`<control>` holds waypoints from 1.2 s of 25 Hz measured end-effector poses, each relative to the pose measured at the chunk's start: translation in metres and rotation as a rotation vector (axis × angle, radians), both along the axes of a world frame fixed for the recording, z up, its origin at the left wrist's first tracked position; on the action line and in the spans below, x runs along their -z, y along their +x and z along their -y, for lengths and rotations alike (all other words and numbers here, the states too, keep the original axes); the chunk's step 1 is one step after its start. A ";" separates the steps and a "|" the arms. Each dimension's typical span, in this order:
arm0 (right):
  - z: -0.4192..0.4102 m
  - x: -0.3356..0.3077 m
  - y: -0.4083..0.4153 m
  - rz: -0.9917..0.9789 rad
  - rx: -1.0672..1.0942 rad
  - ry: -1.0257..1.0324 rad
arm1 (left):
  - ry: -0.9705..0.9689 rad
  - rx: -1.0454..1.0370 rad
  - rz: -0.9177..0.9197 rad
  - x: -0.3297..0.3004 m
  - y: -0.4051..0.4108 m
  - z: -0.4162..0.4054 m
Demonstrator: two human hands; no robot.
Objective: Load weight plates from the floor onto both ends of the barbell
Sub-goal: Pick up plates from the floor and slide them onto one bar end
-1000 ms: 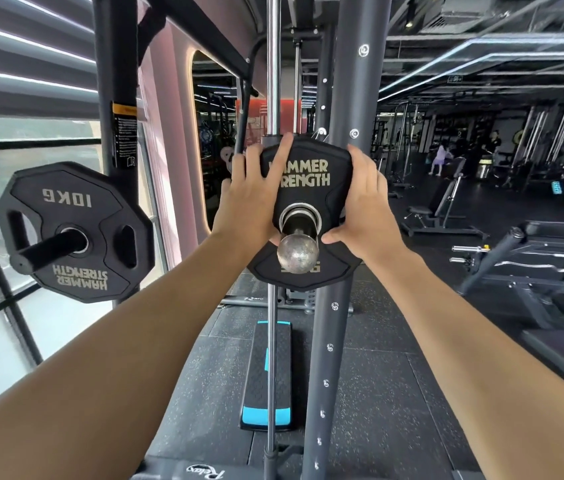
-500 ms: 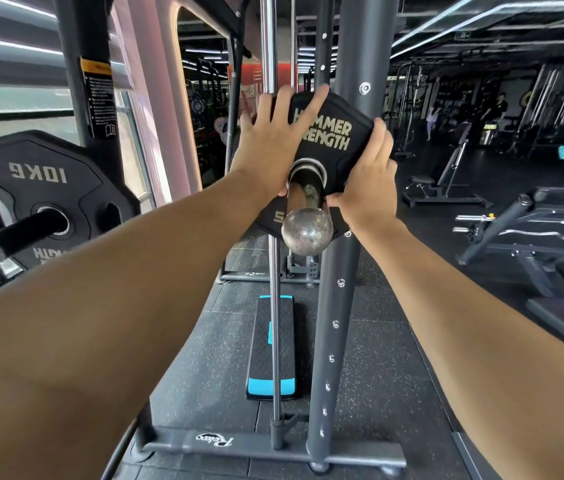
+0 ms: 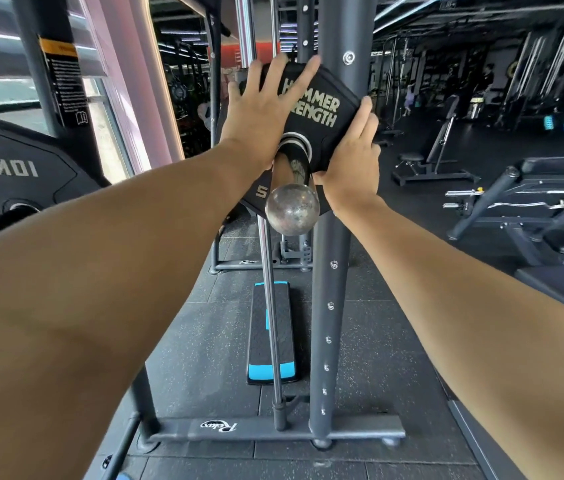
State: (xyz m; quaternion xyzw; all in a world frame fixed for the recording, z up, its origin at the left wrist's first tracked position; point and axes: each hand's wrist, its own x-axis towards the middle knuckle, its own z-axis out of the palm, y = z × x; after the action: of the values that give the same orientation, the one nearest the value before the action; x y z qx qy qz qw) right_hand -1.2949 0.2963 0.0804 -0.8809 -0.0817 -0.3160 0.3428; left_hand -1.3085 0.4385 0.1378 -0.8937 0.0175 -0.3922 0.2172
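your left hand [image 3: 259, 114] lies flat on the face of the black weight plate [image 3: 322, 109], fingers straight and spread, pressing it, not curled round anything. your right hand [image 3: 353, 161] holds the plate's right edge, fingers over the rim and thumb near the hub. the plate reads "hammer strength" with a "5" low on its face; it's threaded on the barbell sleeve [image 3: 294, 168], tilted, with the sleeve's round steel end [image 3: 292, 209] sticking out toward you past the plate. plate sits against the dark grey rack upright [image 3: 330, 271]. a 10kg plate [image 3: 13, 174] hangs on a storage peg at far left, well apart. a black and blue step platform [image 3: 271, 337] lies on the rubber floor behind the rack base [image 3: 273, 429].
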 end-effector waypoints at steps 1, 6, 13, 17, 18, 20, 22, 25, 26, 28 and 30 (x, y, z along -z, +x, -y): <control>0.001 0.000 0.000 -0.006 -0.019 0.016 | -0.001 0.002 -0.013 0.000 -0.001 0.001; 0.013 0.003 -0.017 -0.078 -0.071 -0.137 | 0.004 0.032 -0.108 0.001 -0.021 -0.003; 0.034 0.014 -0.077 0.040 -0.095 -0.292 | -0.176 -0.078 -0.321 0.061 -0.120 -0.013; 0.025 0.026 -0.111 -0.036 -0.138 -0.238 | -0.174 -0.079 -0.213 0.081 -0.188 -0.031; 0.020 0.034 -0.119 -0.069 -0.162 -0.220 | -0.195 -0.077 -0.193 0.085 -0.206 -0.035; 0.007 0.050 -0.139 -0.143 -0.247 -0.200 | -0.225 -0.121 -0.179 0.093 -0.240 -0.044; -0.010 0.064 -0.162 -0.164 -0.339 -0.227 | -0.256 -0.176 -0.176 0.101 -0.271 -0.054; -0.041 0.079 -0.198 -0.101 -0.494 -0.221 | -0.326 -0.258 -0.175 0.111 -0.319 -0.071; -0.052 0.083 -0.209 -0.081 -0.545 -0.208 | -0.367 -0.280 -0.164 0.115 -0.334 -0.076; -0.073 0.091 -0.229 -0.058 -0.635 -0.200 | -0.443 -0.329 -0.142 0.124 -0.360 -0.089; -0.098 0.101 -0.245 -0.045 -0.720 -0.193 | -0.512 -0.390 -0.143 0.136 -0.382 -0.107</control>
State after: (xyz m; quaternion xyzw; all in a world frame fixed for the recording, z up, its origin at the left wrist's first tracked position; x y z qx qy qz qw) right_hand -1.5398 0.3939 -0.0203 -0.8308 -0.4081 -0.1467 0.3489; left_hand -1.6903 0.5452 0.0022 -0.9310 -0.2380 -0.2713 0.0547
